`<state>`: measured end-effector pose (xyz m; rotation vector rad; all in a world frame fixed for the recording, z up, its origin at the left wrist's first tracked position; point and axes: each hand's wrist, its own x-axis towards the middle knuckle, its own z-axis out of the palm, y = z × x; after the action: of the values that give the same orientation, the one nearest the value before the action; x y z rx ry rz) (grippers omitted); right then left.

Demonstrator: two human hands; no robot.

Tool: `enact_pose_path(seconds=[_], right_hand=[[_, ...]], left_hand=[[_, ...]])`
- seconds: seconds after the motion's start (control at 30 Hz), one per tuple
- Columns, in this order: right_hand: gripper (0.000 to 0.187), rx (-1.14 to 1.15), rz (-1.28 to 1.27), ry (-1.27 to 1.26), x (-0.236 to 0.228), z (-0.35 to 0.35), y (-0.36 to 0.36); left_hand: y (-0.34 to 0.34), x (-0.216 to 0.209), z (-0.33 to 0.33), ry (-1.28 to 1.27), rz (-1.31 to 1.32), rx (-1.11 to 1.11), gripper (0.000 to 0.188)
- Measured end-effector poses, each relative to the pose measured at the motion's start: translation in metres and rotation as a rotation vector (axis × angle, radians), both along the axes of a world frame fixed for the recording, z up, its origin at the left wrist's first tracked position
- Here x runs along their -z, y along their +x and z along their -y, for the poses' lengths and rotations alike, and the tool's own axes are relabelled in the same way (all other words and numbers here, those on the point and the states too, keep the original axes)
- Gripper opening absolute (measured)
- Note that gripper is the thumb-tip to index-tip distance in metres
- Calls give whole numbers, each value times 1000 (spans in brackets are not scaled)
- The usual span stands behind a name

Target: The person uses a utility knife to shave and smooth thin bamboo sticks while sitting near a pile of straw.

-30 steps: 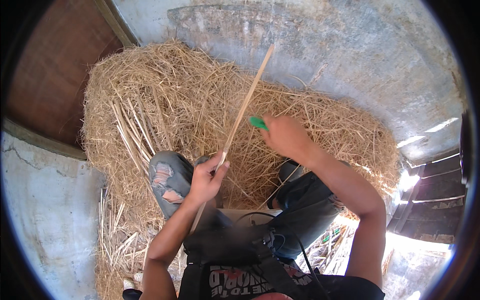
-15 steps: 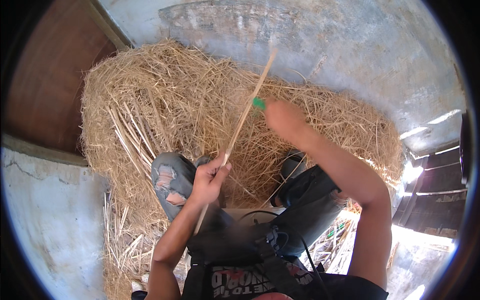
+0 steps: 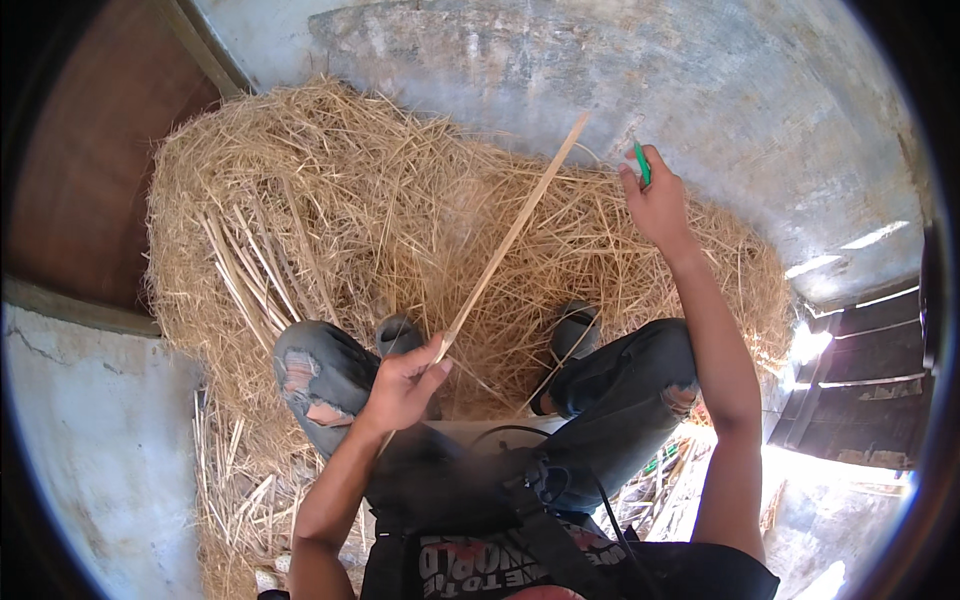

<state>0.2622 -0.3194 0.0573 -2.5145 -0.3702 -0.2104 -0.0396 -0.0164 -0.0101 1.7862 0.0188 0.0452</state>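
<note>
A long, flat, pale strip of split wood or bamboo (image 3: 520, 222) slants up and away to the right above the shavings. My left hand (image 3: 405, 385) is closed around its lower part, and the thin tail end passes below the hand toward my lap. Up at the right, apart from the strip's far end, my right hand (image 3: 657, 200) grips a slim green tool (image 3: 642, 163) between thumb and fingers. Whether that tool has a blade cannot be made out.
A big heap of straw-like shavings (image 3: 340, 170) spreads before me and around my feet. Several longer strips (image 3: 250, 275) lie on it at the left. Beyond stands a weathered grey wall (image 3: 500, 60); a brown panel (image 3: 100, 150) is at far left. More strips (image 3: 225, 460) lie beside my left knee.
My right hand with the green tool has moved off the strip, to the right and farther away. The strip has tipped slightly to the right; my left hand has shifted a little nearer me.
</note>
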Motion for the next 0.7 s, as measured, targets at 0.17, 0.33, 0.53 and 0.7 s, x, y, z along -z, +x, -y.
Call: enact_pose_path(seconds=[0.17, 0.33, 0.53, 0.7], right_hand=[[60, -404, -61, 46, -15, -36, -37], [70, -661, -31, -176, -6, -64, -56], [73, -889, 54, -300, -5, -86, -86], [46, -934, 57, -249, 7, -95, -102]], left_hand=[[4, 10, 1, -67, -23, 8, 39], [8, 4, 2, -238, -122, -49, 39], [12, -12, -6, -568, -254, -15, 44], [15, -13, -8, -629, -234, -18, 44]])
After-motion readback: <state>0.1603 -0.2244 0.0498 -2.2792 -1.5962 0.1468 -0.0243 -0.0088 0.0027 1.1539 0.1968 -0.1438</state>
